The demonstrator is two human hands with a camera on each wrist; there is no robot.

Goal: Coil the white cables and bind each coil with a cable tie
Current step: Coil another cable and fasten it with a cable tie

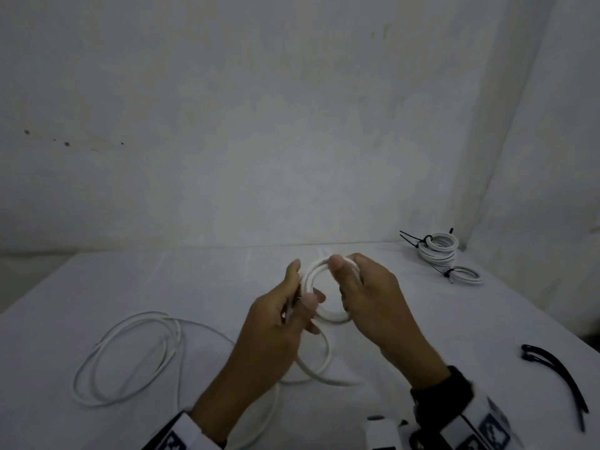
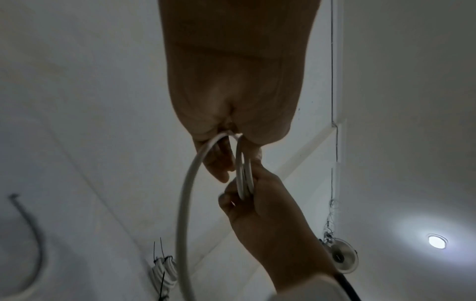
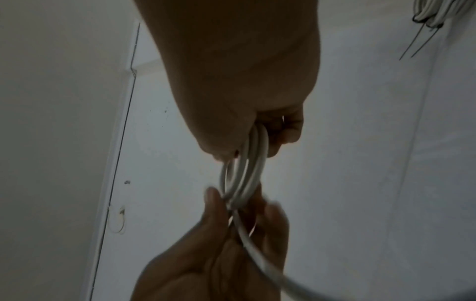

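2 hands, left hand (image 1: 276, 315) and right hand (image 1: 373, 297), grip the coil (image 1: 328, 319) between them.

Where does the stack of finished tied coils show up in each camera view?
Head: tied coils far right on the table, beyond the right hand.
Left wrist: bottom centre-left.
Right wrist: top right corner, cut off.
Shared landmark: their black tie tails.

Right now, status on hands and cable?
Both hands, left hand and right hand, gripping the coil. Loose cable still trailing on table. Cable ties lying unused. Nothing blocking.
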